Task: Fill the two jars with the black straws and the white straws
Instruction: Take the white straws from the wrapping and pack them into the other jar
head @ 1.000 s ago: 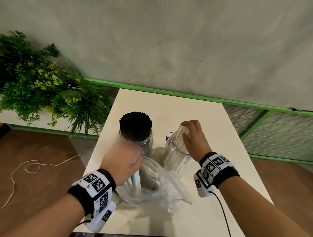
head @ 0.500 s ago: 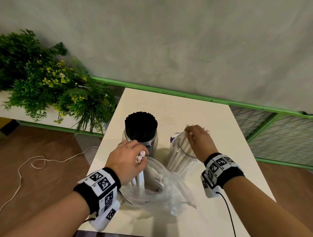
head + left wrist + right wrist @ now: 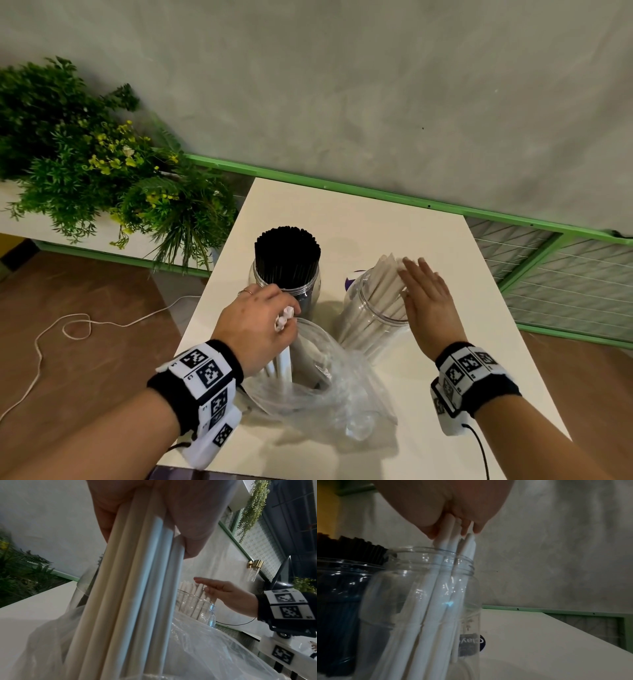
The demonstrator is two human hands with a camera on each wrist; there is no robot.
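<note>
On the white table [image 3: 376, 233] a clear jar [image 3: 287, 274] stands packed with black straws [image 3: 287, 246]. To its right a second clear jar [image 3: 373, 311] holds white straws [image 3: 387, 277] that lean to the right. My right hand [image 3: 424, 294] is flat with straight fingers and touches the tops of those straws [image 3: 453, 543]. My left hand [image 3: 255, 320] grips a bundle of white straws [image 3: 282, 359] that stands in a clear plastic bag [image 3: 329, 387] near the front edge. In the left wrist view the bundle [image 3: 137, 588] fills the middle, held in the palm.
A leafy plant [image 3: 102, 171] stands off the table's left side. A green rail [image 3: 342, 188] runs along the grey wall behind the table, with a wire fence [image 3: 565, 281] to the right. A white cord [image 3: 68, 329] lies on the brown floor to the left.
My right hand has let go of the white straws in the jar and flattened against their tops. My left hand has drawn its bundle a little higher out of the bag.
</note>
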